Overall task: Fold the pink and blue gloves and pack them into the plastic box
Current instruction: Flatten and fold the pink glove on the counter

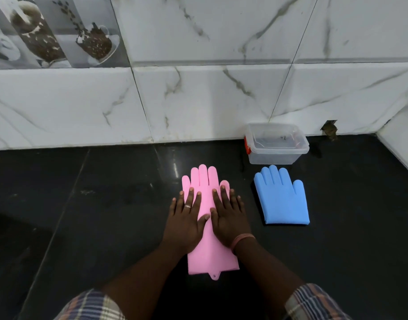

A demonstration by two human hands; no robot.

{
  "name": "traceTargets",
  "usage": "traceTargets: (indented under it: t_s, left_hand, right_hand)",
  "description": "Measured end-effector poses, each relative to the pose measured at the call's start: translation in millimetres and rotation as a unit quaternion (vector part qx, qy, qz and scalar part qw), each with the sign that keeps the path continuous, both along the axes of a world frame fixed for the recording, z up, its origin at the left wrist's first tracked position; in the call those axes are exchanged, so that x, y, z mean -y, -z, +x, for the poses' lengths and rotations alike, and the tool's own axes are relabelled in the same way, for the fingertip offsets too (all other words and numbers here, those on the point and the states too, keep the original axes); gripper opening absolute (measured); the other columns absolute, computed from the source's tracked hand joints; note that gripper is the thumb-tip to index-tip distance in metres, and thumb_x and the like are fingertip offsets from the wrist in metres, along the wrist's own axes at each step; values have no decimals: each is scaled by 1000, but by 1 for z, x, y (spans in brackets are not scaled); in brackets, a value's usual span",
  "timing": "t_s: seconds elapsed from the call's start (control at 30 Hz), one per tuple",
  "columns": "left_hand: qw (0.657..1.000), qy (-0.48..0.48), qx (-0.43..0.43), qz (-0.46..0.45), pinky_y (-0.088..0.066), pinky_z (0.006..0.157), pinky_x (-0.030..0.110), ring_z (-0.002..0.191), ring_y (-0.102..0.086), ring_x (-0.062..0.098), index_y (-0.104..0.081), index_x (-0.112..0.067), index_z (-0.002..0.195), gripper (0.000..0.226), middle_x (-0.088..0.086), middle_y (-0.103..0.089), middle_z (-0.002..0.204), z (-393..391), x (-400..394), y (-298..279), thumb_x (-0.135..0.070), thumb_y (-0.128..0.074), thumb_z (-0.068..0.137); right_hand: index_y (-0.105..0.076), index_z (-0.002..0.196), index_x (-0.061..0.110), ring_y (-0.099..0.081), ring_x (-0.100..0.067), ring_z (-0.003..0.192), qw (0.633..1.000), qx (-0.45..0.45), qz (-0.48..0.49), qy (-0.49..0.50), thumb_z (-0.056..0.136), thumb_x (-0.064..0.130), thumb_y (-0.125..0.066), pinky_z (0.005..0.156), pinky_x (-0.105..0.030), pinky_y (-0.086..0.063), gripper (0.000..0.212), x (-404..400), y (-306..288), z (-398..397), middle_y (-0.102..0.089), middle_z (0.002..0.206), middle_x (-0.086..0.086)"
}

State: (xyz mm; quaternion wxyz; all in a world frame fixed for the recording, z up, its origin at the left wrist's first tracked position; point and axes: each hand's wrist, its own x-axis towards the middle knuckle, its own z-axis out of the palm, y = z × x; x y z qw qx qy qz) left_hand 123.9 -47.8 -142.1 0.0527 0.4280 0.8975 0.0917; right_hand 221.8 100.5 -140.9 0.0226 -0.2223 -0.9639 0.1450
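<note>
A black counter [82, 215] runs across the lower half of the view, its back edge meeting a white marbled wall [210, 100]. A printed tile [52, 31] with cups and coffee beans sits in the wall's upper left.

The pink glove [207, 255] lies flat near the middle of the counter, fingers toward the back edge, cuff toward the near edge, a small hanging tab at the cuff. It is unfolded at full length.

Both forearms reach in from the near edge in checked sleeves [92, 306]. The left hand [185, 221] lies palm down on the glove's left side, fingers straight and spread, a ring on one finger; its outer fingers reach past the glove's edge onto the counter. The right hand [228, 218] lies palm down on the glove's right side, fingers straight and spread, a band on the wrist. The thumbs nearly meet over the glove's middle. Neither hand grips anything; both press flat.

The blue glove [283, 202] lies to the right, apart from the pink one, shorter, with a straight folded edge nearest the viewer.

The box [274, 155], clear plastic with a red latch, stands open at the back edge just behind the blue glove
</note>
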Motion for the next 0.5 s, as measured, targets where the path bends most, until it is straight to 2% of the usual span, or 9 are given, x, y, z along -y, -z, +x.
traceTargets:
  t_s: [0.1,0.17,0.23,0.3,0.37,0.43,0.5]
  left_hand:
    - [996,-12,43,82,-9,129,48,160,-2,28,-18,-24,165,65,10,0,174,2,6,-10,-51,-29,107]
    - [984,-15,97,150,-22,126,49,153,-21,27,-42,-22,156,54,11,-24,168,-1,20,-18,-41,-41,105]
    - [983,46,86,154,-41,115,50,135,-43,25,-61,-21,137,38,7,-51,146,-13,40,-22,-28,-49,101]
    - [982,113,63,141,-53,102,43,120,-57,22,-73,-17,119,25,5,-65,127,-23,53,-27,-15,-59,98]
    - [979,152,31,129,-56,96,35,112,-65,22,-78,-15,112,20,4,-71,119,-25,51,-33,-13,-66,96]
    - [982,161,12,98,-56,97,34,112,-67,23,-78,-14,115,22,4,-74,120,-24,51,-34,-14,-67,96]
    - [984,168,-3,65,-55,101,35,117,-68,24,-77,-14,120,27,5,-74,123,-29,62,-32,-13,-68,95]
  right_hand:
    - [5,160,32,22,-23,151,996,-36,-64,-43,105,39,-29,122,-41,11,64,-6,-12,8,21,166,3]
    - [-13,160,25,15,-20,154,986,-82,-133,-52,106,24,-38,123,-37,6,60,-13,-18,23,11,168,2]
    - [-38,152,17,-4,-25,155,981,-92,-155,-65,101,10,-47,125,-40,-9,52,-21,-21,43,-12,167,-6]
    - [-58,133,12,-30,-31,146,984,-87,-119,-95,93,3,-57,120,-47,-30,40,-25,-23,55,-39,154,-12]
    - [-70,117,10,-47,-33,132,985,-94,-54,-131,89,2,-65,109,-47,-44,30,-29,-25,58,-56,138,-14]
    - [-73,118,9,-53,-34,126,980,-76,0,-182,89,3,-67,108,-42,-45,30,-32,-28,53,-63,131,-13]
    - [-64,134,12,-48,-28,134,974,-16,14,-227,95,7,-59,115,-34,-34,39,-35,-32,47,-59,140,-9]
